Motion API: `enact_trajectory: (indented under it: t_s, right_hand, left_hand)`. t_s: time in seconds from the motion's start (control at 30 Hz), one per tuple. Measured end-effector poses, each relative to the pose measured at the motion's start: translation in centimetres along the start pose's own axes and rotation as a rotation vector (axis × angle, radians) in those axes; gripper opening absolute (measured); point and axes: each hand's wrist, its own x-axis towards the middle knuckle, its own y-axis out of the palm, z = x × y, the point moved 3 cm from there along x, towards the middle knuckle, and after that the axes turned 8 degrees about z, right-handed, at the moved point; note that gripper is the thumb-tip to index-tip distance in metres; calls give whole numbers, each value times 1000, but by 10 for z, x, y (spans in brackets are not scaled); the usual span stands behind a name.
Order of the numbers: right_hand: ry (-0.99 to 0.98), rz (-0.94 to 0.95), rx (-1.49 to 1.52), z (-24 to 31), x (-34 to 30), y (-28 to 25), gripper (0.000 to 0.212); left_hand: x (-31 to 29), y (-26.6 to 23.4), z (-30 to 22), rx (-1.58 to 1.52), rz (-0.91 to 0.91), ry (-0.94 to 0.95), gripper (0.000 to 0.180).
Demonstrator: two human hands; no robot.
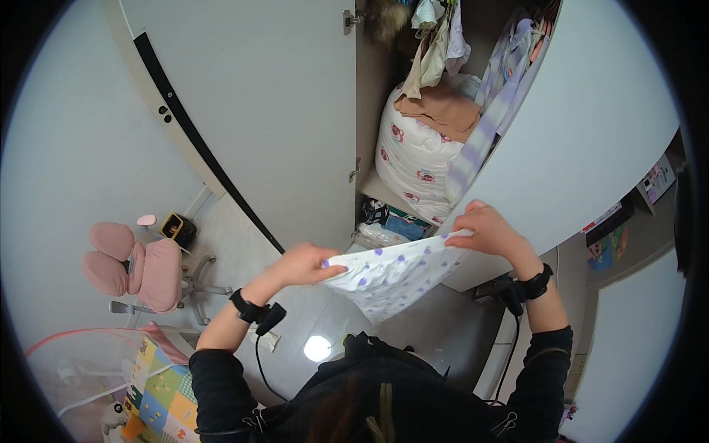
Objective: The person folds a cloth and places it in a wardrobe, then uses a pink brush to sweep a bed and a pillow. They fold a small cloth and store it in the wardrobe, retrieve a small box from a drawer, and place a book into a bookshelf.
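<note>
Hands [303, 264], pinched closed, hold spotted cloth [395, 275] before a wardrobe [369, 100] containing clothes [434, 60] and a white bundle [412, 159].

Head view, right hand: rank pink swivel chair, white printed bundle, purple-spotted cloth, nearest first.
1. Purple-spotted white cloth, pinched in the right hand.
2. White printed bundle, ahead inside the wardrobe.
3. Pink swivel chair, far left, beyond the left hand.

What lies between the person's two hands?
In the head view, a white cloth with purple spots spans from the left hand to the right hand, gripped by both.
</note>
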Motion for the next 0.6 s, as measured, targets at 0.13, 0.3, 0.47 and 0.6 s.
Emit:
enact_trajectory:
  t_s: [0.13, 0.3, 0.47, 0.6]
  right_hand:
    - [-101, -108, -11, -5, -7, -6, 23]
    - [-183, -175, -53, 13, 4, -6, 21]
    - [-238, -231, -156, 25, 10, -11, 21]
    - [-246, -271, -94, 40, 15, -18, 22]
  left_hand:
    - [-17, -23, 2, 261, -234, 133, 30]
    - [-23, -34, -17, 452, -319, 177, 26]
    - [-29, -40, -18, 526, -405, 57, 20]
    - [-35, -46, -19, 554, -379, 5, 24]
